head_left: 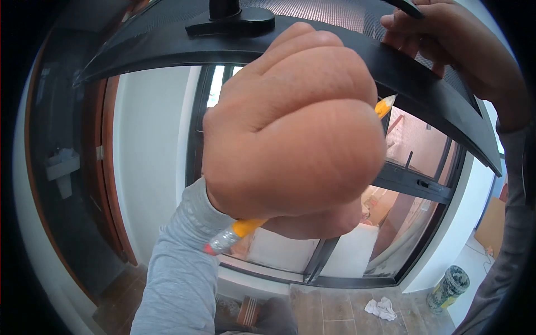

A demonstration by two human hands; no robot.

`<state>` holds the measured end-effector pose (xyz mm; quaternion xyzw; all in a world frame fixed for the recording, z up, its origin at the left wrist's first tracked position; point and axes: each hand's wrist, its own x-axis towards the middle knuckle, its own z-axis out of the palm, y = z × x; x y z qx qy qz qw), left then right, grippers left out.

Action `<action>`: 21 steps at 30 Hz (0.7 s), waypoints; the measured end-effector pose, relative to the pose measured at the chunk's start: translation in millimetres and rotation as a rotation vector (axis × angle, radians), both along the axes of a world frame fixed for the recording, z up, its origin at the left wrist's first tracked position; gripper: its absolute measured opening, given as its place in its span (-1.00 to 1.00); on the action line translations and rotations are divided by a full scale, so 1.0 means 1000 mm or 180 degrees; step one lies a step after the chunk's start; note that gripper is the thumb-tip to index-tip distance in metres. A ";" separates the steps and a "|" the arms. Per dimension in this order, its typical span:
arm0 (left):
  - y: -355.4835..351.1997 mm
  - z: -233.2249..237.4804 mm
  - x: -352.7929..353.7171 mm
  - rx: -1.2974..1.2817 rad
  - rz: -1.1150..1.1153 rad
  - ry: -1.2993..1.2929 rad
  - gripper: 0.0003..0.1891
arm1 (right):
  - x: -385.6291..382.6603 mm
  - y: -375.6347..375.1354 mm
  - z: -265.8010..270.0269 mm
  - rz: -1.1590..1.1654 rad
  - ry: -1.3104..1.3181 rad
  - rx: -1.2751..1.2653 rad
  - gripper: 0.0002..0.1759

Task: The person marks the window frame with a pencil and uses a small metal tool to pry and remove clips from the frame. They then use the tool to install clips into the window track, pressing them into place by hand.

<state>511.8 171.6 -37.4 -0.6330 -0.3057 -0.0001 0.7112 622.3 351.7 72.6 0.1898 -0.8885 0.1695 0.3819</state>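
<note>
A yellow pencil point(245, 228) passes through the closed fist of my left hand point(296, 134), close to the camera. Its pink eraser end sticks out below the wrist side, and its sharpened tip shows at the right of the fist, just under a black frame point(441, 103) with fine mesh. At the upper right, my right hand point(438, 36) has its fingers curled at the frame's edge. A dark curved piece point(406, 8) shows by its thumb and finger; its full shape is cut off. A black lever handle point(231, 23) sits on the frame, left of my fist.
Behind the frame stands a black-framed sliding window point(421, 184). A brown door frame point(106, 167) is at the left. On the tiled floor lie a crumpled white cloth point(381, 308) and, beside it, a patterned bin point(448, 287).
</note>
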 end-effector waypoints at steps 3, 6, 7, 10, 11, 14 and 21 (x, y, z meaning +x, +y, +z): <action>-0.001 -0.005 -0.003 0.0029 -0.0083 -0.0106 -0.69 | 0.006 -0.011 0.013 -0.0358 -0.0615 -0.0475 -0.70; -0.016 -0.012 0.013 -0.0129 -0.0224 -0.0725 -0.79 | -0.049 0.042 0.007 0.1272 0.0209 0.0277 -0.70; -0.016 -0.015 0.018 -0.0188 -0.0287 -0.0997 -0.81 | -0.065 0.051 0.008 0.1637 0.0288 0.0174 -0.75; -0.006 -0.028 0.026 0.0043 -0.0596 -0.2072 -0.85 | -0.065 0.041 -0.010 0.1043 0.0942 0.1280 -0.73; -0.002 -0.033 0.028 0.0163 -0.0710 -0.2364 -0.87 | -0.069 0.039 -0.012 0.1055 0.0899 0.1315 -0.74; 0.002 -0.050 0.016 0.0428 -0.0448 -0.2952 -0.92 | -0.084 0.029 -0.026 0.1043 0.0191 0.0585 -0.74; 0.002 -0.072 -0.038 0.0381 -0.0206 -0.2943 -0.95 | -0.142 0.027 -0.047 0.1103 -0.0104 0.0445 -0.63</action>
